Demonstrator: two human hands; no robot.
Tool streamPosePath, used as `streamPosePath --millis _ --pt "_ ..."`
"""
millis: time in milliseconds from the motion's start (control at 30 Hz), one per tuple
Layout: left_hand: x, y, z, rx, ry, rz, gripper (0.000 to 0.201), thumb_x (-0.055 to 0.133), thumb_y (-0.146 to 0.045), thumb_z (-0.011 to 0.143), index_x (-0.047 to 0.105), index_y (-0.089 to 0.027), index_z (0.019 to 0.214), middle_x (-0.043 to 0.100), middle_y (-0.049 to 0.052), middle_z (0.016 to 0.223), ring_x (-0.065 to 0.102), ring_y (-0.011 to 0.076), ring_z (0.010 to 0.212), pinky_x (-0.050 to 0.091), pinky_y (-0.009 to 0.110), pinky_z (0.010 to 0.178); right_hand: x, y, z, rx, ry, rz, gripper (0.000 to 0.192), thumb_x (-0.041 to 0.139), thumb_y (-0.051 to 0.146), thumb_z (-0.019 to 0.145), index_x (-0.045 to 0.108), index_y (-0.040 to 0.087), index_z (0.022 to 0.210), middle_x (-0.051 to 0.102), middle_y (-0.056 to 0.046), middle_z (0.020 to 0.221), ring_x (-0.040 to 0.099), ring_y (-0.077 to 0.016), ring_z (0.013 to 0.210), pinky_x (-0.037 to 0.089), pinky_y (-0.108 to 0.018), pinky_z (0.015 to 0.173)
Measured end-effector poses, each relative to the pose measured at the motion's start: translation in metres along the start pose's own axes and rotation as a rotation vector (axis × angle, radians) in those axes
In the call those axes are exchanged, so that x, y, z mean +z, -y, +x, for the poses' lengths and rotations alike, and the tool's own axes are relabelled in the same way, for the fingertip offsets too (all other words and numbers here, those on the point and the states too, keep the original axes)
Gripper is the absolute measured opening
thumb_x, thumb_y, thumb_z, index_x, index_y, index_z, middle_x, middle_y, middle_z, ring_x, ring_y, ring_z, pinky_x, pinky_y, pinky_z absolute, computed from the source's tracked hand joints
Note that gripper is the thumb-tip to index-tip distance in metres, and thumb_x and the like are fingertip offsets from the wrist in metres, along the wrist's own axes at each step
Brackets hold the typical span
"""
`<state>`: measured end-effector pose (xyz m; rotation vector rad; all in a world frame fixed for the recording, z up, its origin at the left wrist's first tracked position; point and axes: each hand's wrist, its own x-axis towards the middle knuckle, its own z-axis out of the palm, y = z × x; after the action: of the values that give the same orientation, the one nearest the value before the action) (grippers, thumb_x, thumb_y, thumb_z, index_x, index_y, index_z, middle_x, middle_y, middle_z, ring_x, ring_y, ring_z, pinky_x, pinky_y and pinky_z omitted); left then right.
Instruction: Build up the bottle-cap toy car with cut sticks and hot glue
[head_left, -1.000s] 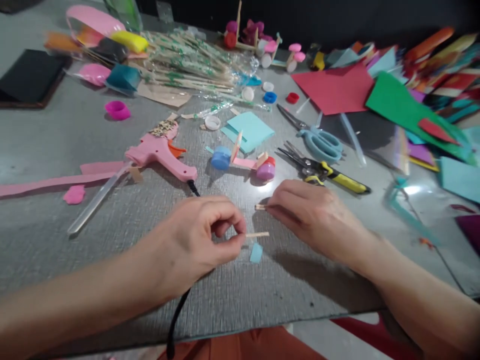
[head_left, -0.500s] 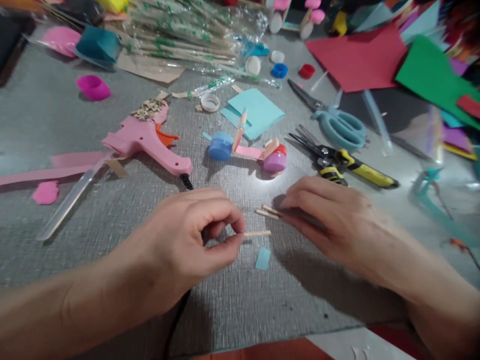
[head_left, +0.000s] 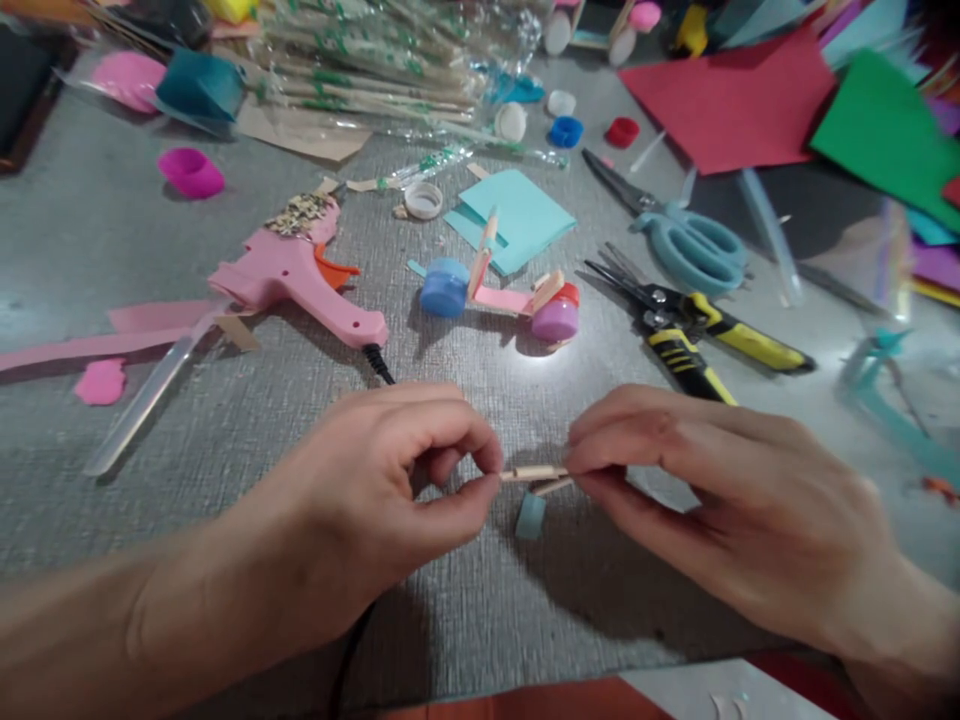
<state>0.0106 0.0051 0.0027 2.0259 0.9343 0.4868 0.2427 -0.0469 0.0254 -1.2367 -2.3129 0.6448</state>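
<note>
In the head view, the left hand and the right hand are near each other at the lower middle of the frame, with a small gap between them. The left thumb and finger pinch one end of a thin wooden stick. The right fingertips pinch two more wooden sticks. All three are pale tan, skinny and straight, and only short bits of them show. One stick from the right hand lines up with the left one, and their ends seem to meet, but I cannot tell if they really touch. The other stick slants down to the left, close to the little blue paper piece.

Above the hands, in the middle, a small toy scooter has bottle-cap wheels. The pink glue gun lies at the left, and blue-handled scissors lie at the upper right.
</note>
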Motion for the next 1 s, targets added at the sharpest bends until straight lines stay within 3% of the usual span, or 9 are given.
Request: streamPosePath --millis 400,800,1000 --pt "0.003 -0.002 0.001 -0.139 -0.041 -0.177 0.011 0.065 -0.014 0.076 0.068 -0.02 0.068 0.047 -0.007 0.056 0.045 0.0063 0.052 0.033 0.019 0.047 0.006 -0.004 0.002 0.024 -0.037 0.123 0.015 0.058 0.012 0.097 0.064 0.025 0.1 0.071 -0.003 0.092 0.069 -0.0149 0.08 0.054 -0.027 0.065" --pt "0.003 -0.003 -0.001 -0.207 -0.058 -0.296 0.01 0.067 -0.016 0.077 0.07 -0.02 0.068 0.047 -0.007 0.054 0.041 0.0053 0.048 0.031 0.014 0.041 0.014 -0.006 0.005 0.171 -0.058 0.319 0.011 0.062 0.016 0.096 0.069 0.023 0.092 0.069 -0.002 0.084 0.065 -0.014 0.074 0.052 -0.028 0.063" --pt "0.003 -0.003 -0.001 -0.266 -0.024 -0.418 0.008 0.068 -0.018 0.079 0.071 -0.019 0.071 0.057 -0.006 0.057 0.045 0.0046 0.048 0.033 0.012 0.04 0.017 -0.004 0.005 0.295 -0.064 0.476 0.011 0.063 0.018 0.096 0.071 0.021 0.089 0.069 -0.001 0.084 0.061 -0.0089 0.061 0.05 -0.023 0.055"
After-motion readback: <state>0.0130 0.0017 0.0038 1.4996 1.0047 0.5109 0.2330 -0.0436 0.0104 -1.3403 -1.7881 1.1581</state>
